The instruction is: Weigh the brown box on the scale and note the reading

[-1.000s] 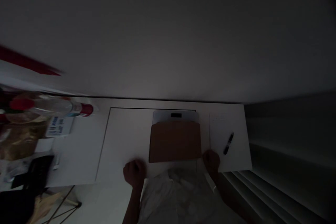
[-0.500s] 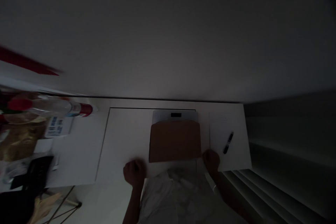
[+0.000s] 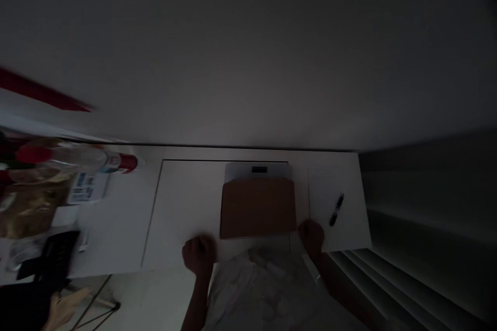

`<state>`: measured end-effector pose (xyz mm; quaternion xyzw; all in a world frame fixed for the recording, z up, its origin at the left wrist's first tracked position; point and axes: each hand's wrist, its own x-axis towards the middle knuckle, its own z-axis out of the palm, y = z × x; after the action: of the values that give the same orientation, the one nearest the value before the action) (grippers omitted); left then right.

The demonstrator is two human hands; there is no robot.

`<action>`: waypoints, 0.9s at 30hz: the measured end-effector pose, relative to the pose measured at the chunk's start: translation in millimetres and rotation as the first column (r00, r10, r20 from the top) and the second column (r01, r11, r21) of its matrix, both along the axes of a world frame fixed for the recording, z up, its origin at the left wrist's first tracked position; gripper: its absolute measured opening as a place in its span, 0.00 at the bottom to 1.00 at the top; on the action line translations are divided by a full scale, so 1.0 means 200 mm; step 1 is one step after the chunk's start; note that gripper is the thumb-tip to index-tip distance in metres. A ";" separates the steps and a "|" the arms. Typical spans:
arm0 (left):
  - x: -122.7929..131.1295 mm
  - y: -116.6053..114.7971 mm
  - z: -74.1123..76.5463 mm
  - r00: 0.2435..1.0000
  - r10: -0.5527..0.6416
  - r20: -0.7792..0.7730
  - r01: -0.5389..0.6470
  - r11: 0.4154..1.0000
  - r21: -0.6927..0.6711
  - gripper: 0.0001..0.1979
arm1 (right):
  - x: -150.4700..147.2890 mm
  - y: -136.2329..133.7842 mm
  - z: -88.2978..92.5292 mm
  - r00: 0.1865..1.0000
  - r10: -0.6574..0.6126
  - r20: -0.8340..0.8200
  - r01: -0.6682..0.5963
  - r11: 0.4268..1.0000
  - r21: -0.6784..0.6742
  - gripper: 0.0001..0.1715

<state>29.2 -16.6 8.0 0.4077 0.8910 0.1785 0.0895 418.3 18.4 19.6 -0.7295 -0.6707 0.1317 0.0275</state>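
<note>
A brown cardboard box [image 3: 258,208] lies on a flat silver-grey scale [image 3: 238,170] with a small dark display, in front of my body. To the left of the box, my left hand [image 3: 199,254] rests as a fist at the table's front edge, apart from the box. My right hand [image 3: 311,235] is also curled into a fist, close by the box's lower right corner. Nothing shows in either fist. Right of the box lies a sheet of paper [image 3: 324,186] with faint writing, and a black pen [image 3: 336,210] lies on it. The light is dim.
On the left of the white table [image 3: 186,201] a clear bottle with a red cap [image 3: 77,158] stands near the wall. Beside it are a blue-and-white pack [image 3: 88,186], a brown bag [image 3: 34,209] and a black object [image 3: 58,253]. A wall rises behind the table.
Both hands, the box and the pen stay in place. Only the view has shifted very slightly.
</note>
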 end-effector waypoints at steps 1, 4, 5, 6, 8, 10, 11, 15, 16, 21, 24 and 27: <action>0.00 0.00 0.00 1.000 0.002 -0.001 -0.002 1.000 0.001 0.14 | 0.00 0.00 0.00 1.000 -0.008 -0.003 0.008 1.000 0.001 0.21; 0.00 0.00 0.00 1.000 -0.001 -0.002 0.001 1.000 -0.001 0.14 | 0.00 0.00 -0.01 1.000 -0.021 -0.010 0.021 1.000 -0.001 0.20; 0.00 0.01 -0.01 1.000 -0.007 -0.002 0.007 1.000 0.002 0.14 | 0.00 0.01 -0.01 1.000 -0.025 -0.009 0.025 1.000 0.001 0.20; 0.00 0.01 -0.01 1.000 -0.012 -0.002 0.012 1.000 0.010 0.14 | -0.01 0.01 -0.01 1.000 -0.025 -0.006 0.025 1.000 0.005 0.19; 0.00 0.01 -0.01 1.000 -0.022 -0.001 0.022 0.999 0.027 0.15 | -0.01 0.01 -0.01 1.000 -0.027 -0.008 0.027 0.999 0.018 0.18; 0.00 0.02 -0.01 1.000 -0.026 -0.002 0.026 0.999 0.039 0.14 | -0.01 0.02 -0.01 0.999 -0.022 -0.023 0.023 0.999 0.029 0.18; 0.00 0.02 -0.01 1.000 -0.030 -0.006 0.030 0.999 0.041 0.14 | -0.01 0.02 -0.01 0.999 -0.021 -0.030 0.022 0.999 0.033 0.18; 0.00 0.03 -0.02 0.997 -0.054 -0.051 0.057 0.996 0.067 0.14 | -0.02 0.04 -0.01 0.998 -0.028 -0.049 0.029 0.999 0.034 0.17; 0.00 0.03 -0.03 0.997 -0.056 -0.062 0.060 0.995 0.077 0.14 | -0.02 0.04 -0.01 0.998 -0.030 -0.056 0.032 0.999 0.036 0.17; 0.00 0.05 -0.03 0.995 -0.074 -0.059 0.080 0.992 0.094 0.15 | -0.03 0.07 -0.01 0.995 -0.043 -0.086 0.047 0.997 0.055 0.17; 0.01 0.06 -0.02 0.995 -0.078 -0.063 0.084 0.992 0.098 0.15 | -0.04 0.08 -0.01 0.994 -0.041 -0.097 0.048 0.996 0.074 0.17; 0.00 0.07 -0.01 0.994 -0.086 -0.071 0.092 0.993 0.077 0.16 | -0.03 0.08 -0.03 0.990 -0.056 -0.127 0.069 0.993 0.099 0.17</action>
<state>30.0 -1.7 5.2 0.4560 0.8666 0.1960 0.0510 411.9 33.8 13.9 -0.7381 -0.6504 0.1409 0.1108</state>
